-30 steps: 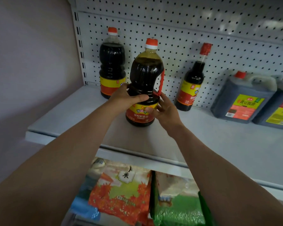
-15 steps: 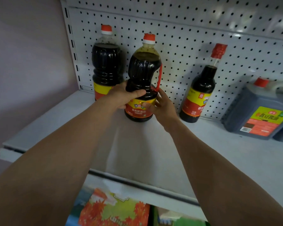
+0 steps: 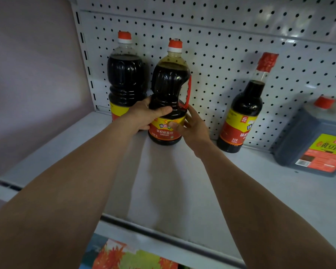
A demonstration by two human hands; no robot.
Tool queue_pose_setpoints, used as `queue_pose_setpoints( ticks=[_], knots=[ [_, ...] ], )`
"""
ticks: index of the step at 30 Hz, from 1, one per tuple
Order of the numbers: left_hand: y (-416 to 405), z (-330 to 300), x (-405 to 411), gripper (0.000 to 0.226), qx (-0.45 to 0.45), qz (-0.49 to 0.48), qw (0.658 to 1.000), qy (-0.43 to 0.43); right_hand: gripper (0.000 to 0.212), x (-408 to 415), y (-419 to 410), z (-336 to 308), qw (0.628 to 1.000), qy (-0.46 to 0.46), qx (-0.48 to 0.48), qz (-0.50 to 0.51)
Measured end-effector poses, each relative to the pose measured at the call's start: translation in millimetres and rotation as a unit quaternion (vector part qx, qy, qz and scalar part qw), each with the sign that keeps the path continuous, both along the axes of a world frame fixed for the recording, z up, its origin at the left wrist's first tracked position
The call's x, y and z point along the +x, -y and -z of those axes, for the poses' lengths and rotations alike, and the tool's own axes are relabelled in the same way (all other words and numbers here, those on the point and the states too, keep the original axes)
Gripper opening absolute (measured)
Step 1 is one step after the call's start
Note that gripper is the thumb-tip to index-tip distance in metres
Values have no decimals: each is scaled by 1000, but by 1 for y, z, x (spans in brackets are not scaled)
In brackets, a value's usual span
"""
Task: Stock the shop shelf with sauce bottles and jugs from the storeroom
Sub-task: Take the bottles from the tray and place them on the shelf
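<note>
**Two-handed placement of a handled soy sauce bottle at the back of the shelf**

The large dark plastic soy sauce bottle with a red side handle and red cap (image 3: 168, 98) stands upright on the pale grey metal shelf (image 3: 241, 191), close to the white perforated back panel (image 3: 221, 55). The left hand (image 3: 144, 118) wraps the bottle's narrow waist, thumb across the front. The right hand (image 3: 192, 129) pinches the red-and-yellow label from the 3 o'clock side, thumb on the label face. Both hands are thus clamped on the bottle, probably to steady a heavy container and turn its label forward. Whether the base rests fully on the shelf cannot be told.

At the bottle's 10 o'clock, just beside it, stands a matching dark bottle with a red cap (image 3: 125, 78), hard against the back panel; the row appears to be built from the wall outward. At 3 o'clock, apart, is a slim dark glass bottle with a red foil cap (image 3: 244, 109), and farther right a dark square jug with a yellow-green label (image 3: 314, 140). Colourful printed bags (image 3: 128, 257) lie on the tier below.
</note>
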State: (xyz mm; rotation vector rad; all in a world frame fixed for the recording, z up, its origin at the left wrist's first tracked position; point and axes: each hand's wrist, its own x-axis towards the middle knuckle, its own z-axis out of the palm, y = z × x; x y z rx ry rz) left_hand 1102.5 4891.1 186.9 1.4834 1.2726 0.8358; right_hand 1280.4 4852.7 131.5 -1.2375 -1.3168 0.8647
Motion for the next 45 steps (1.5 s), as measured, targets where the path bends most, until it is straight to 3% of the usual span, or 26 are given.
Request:
queue_pose_setpoints(
  ticks=[7,15,24,28,31,36,45],
  knots=[
    [-7,0,2,80,-3,-9,1000,6,81,-2,-4,-1,1000,6,0,5],
    [-14,1,1,85,-4,-15,1000,11,99,-5,-9,0,1000,13,2,19],
    [-7,2,6,79,26,-41,999,12,78,-5,-8,-3,997,72,-17,31],
    [5,-5,8,70,112,-81,985,-105,84,-8,-1,-14,992,101,-57,54],
    [24,-16,6,63,156,-113,970,-148,91,-10,15,-21,983,119,-98,96],
    [65,-13,-25,72,125,-117,973,-154,84,-8,65,-37,973,166,-101,125],
    [185,-4,-83,67,94,-93,988,-76,74,-47,196,-58,959,198,-108,171]
  ],
)
